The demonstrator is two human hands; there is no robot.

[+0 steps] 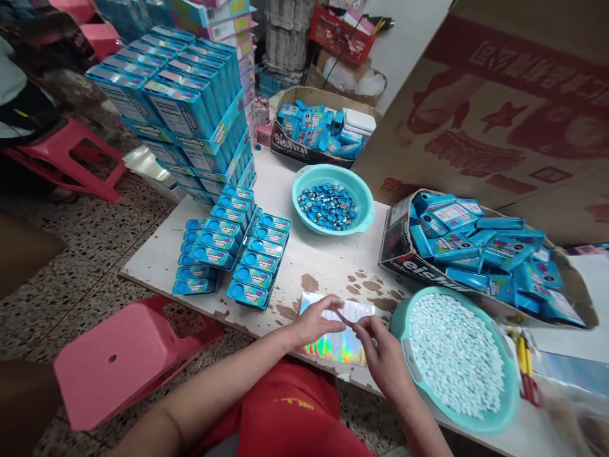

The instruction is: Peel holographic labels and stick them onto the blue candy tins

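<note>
Both of my hands meet over a shiny holographic sticker sheet (333, 346) with pale rectangles, lying at the table's front edge. My left hand (314, 322) has its fingers curled, with thumb and index finger a little apart. Close against it, my right hand (380, 352) is closed in a pinch. A thin, dark sliver shows between the fingertips of both hands; what it is I cannot make out. To the left stand rows of blue tins (254, 276) with round recesses. Beside my right forearm is a turquoise basin (408, 355) full of small pale candies (457, 355).
A second turquoise basin (366, 219) holds blue and silver round caps. Cartons (397, 238) of loose blue tins stand right and behind. Tall stacked tins (190, 127) rise at back left. Yellow-and-red scissors (526, 368) lie far right. A pink stool (114, 362) stands left.
</note>
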